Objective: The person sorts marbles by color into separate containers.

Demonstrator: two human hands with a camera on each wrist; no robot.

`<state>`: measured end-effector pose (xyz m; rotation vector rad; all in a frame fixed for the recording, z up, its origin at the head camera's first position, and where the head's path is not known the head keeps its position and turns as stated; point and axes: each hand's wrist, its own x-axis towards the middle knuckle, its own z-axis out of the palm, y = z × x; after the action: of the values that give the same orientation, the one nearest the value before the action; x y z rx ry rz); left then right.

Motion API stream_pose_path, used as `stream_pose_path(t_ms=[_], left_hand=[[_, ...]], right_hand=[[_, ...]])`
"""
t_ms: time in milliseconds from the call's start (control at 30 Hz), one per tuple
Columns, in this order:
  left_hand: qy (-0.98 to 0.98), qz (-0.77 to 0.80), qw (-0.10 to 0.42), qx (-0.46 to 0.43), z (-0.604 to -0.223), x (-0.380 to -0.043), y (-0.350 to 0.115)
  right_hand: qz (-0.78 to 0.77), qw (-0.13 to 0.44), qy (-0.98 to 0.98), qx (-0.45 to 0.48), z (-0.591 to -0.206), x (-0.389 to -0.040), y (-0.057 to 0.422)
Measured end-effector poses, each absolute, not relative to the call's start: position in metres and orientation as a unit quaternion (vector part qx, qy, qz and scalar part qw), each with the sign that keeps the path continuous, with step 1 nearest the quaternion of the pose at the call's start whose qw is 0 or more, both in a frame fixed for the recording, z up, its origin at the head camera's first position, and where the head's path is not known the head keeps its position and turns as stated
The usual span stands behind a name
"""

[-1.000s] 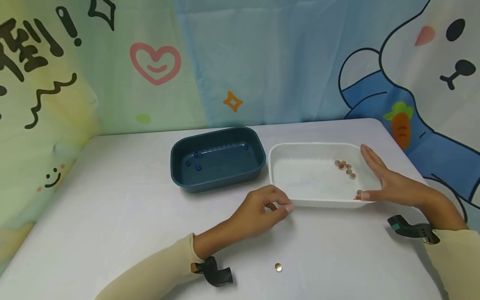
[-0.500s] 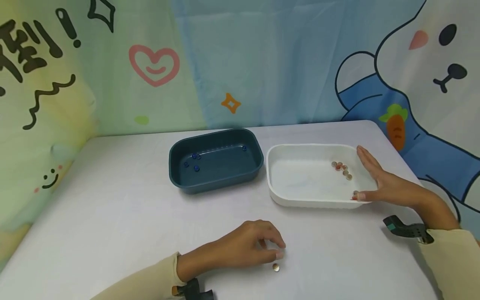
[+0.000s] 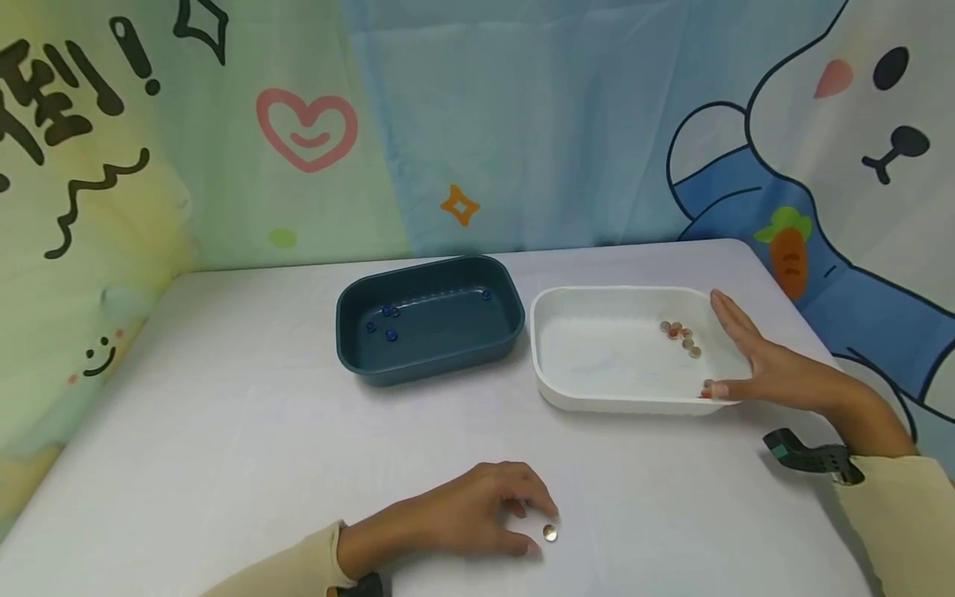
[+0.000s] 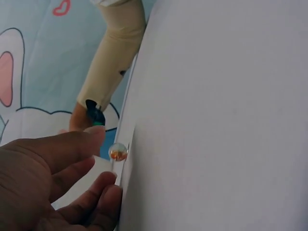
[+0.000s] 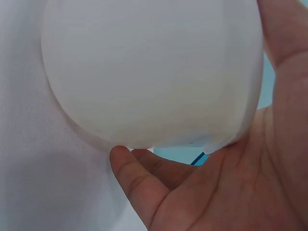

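Observation:
A clear glass marble (image 3: 550,533) with orange inside lies on the white tabletop near the front. My left hand (image 3: 462,514) is just left of it, thumb and index finger spread around it with a gap showing; in the left wrist view the marble (image 4: 118,152) sits beyond the fingertips. My right hand (image 3: 783,373) grips the right end of a white tray (image 3: 597,352), its thumb over the near rim. Several clear and orange marbles (image 3: 687,344) rest inside toward the right, with a couple more by the thumb.
A dark teal tray (image 3: 440,372) stands left of the white tray, holding several blue marbles (image 3: 391,335). A printed cloth (image 3: 537,124) hangs behind the table. The tabletop (image 3: 246,398) ends at the right beyond my right hand.
My left hand has left the white tray's near left corner and come down toward the front to the loose marble, its thumb and fingers spreading. My right hand stays on the tray.

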<state>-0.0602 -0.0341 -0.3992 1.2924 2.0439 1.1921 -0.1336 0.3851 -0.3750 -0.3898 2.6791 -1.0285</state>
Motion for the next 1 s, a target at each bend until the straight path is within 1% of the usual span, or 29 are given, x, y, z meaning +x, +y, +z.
stream_pose_path(t_ms=[300, 633, 1000], left_hand=[[0.757, 0.424, 0.176, 0.465, -0.406, -0.054, -0.028], [0.760, 0.421, 0.145, 0.474, -0.410, -0.050, -0.020], [0.752, 0.439, 0.144, 0.471, -0.412, -0.052, -0.021]], right_hand=[[-0.339, 0.123, 0.924, -0.129, -0.375, -0.135, 0.385], [-0.344, 0.124, 0.922, -0.127, -0.374, -0.132, 0.384], [-0.345, 0.123, 0.922, -0.129, -0.374, -0.133, 0.384]])
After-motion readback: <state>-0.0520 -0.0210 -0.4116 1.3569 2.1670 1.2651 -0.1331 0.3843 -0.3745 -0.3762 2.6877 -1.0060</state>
